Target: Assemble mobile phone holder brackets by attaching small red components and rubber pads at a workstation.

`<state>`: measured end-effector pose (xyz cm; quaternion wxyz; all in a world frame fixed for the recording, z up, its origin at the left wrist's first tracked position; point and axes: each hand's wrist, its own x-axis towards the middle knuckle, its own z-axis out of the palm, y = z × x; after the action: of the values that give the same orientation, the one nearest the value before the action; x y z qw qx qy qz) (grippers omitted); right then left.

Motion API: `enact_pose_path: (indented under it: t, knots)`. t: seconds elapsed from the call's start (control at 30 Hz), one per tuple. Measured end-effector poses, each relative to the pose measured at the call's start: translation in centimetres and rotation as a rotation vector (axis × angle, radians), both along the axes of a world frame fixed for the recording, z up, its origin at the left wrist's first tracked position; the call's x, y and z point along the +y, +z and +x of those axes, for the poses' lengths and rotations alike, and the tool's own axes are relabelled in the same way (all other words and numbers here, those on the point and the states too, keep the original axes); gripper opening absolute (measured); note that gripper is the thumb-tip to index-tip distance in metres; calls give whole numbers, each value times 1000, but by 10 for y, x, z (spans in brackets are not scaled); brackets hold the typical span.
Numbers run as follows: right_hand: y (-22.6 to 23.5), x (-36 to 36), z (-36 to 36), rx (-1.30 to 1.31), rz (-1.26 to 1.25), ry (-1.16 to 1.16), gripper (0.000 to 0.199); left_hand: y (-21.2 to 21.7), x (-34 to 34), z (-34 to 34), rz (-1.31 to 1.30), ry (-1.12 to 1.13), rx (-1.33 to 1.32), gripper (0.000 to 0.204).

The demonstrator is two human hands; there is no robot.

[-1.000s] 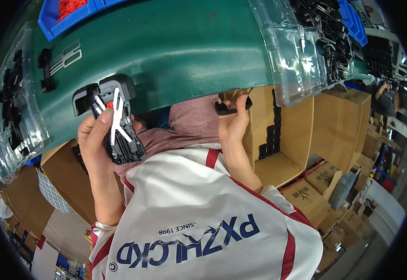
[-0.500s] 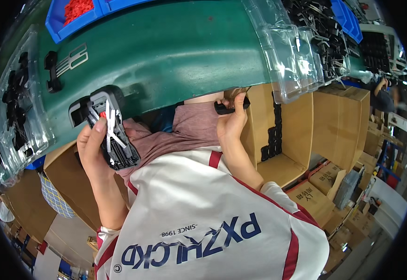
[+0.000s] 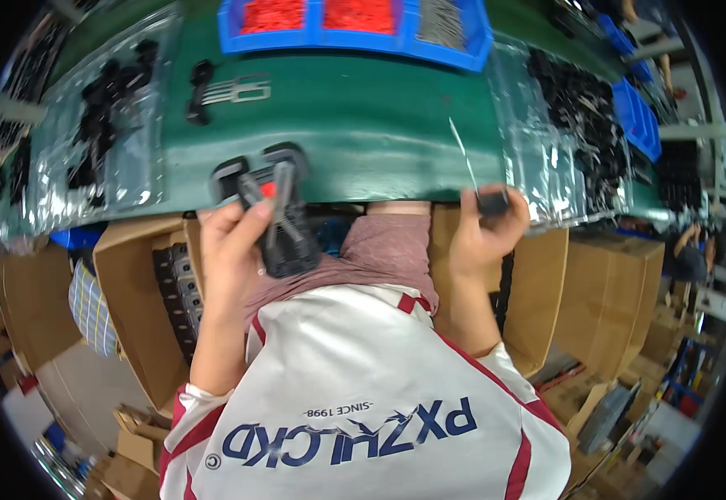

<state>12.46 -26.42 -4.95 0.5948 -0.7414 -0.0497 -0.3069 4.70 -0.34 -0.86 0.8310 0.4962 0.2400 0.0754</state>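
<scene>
My left hand [image 3: 231, 246] grips a black plastic part [image 3: 284, 233] with grey metal strips crossed over it and a small red spot, held at the near edge of the green table [image 3: 363, 125]. My right hand [image 3: 484, 233] pinches a small black piece [image 3: 493, 201] at the table edge, and a thin metal pin [image 3: 463, 150] rises from it over the green surface. Two black frame-shaped parts [image 3: 238, 167] lie on the table just behind my left hand.
Blue bins [image 3: 354, 21] with red and grey small parts stand at the back. Clear bags of black parts lie left [image 3: 96, 125] and right [image 3: 563, 108]. A metal bracket with a black piece [image 3: 229, 90] lies on the table. Cardboard boxes [image 3: 142, 283] sit below, and another person [image 3: 692, 258] at far right.
My view has tilted up, showing more of the table and bins. My left hand has turned the black part, and my right hand has shifted right along the edge with its small piece.
</scene>
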Motion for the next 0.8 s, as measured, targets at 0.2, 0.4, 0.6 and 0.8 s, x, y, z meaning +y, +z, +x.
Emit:
enact_pose_path:
  t: [0.2, 0.4, 0.6, 0.8]
  knots:
    - [42, 39, 40, -293, -423, 382, 27, 20, 2, 3, 77, -129, 37, 9]
    - [113, 121, 51, 599, -184, 1307, 31, 12, 4, -7, -25, -260, 7, 8]
    - [121, 139, 62, 763, -147, 1348, 20, 23, 4, -2, -49, -252, -7, 10]
    - [115, 147, 64, 779, -182, 1364, 19, 12, 5, 1, -73, -209, -3, 13]
